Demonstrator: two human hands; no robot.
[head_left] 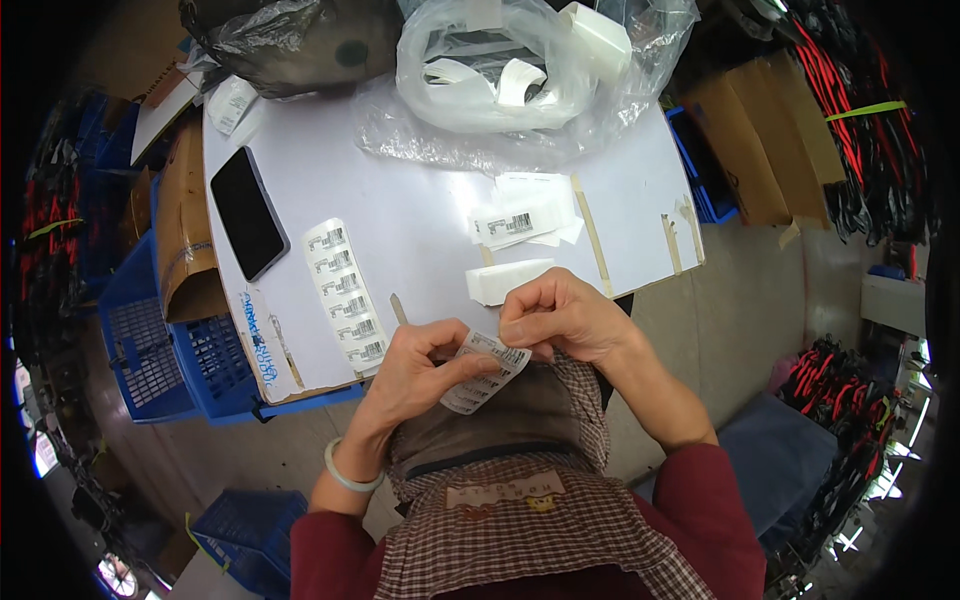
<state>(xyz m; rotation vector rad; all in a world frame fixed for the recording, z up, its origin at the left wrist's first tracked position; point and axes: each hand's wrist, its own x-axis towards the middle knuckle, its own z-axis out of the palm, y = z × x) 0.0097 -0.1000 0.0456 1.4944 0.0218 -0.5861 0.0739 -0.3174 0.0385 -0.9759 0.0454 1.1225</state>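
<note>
— white desk in a crowded workroom, blue baskets and a cardboard box crowding its left side. what's lying on it?

— over to the left, a dark phone, set at a slant. just right of that, a long strip of labels, barcodes facing up, running down toward the near edge.

— and the far side?

— a clear plastic bag with curled white strips in its mouth, and a dark plastic bag to its left. nearer in, a loose pile of white slips beside some tan tape, then a folded white paper just beyond the person's right hand.

— what's that hand doing?

— thumb and finger pinched together on the top right corner of a small label sheet.

— and the left hand?

— its grip is clamped on the same sheet, thumb lying across the printed face. there's a pale bangle on that wrist.

— so where is the sheet, exactly?

— between both hands, tilted, at the near edge of the desk, in front of the checked apron.
</note>
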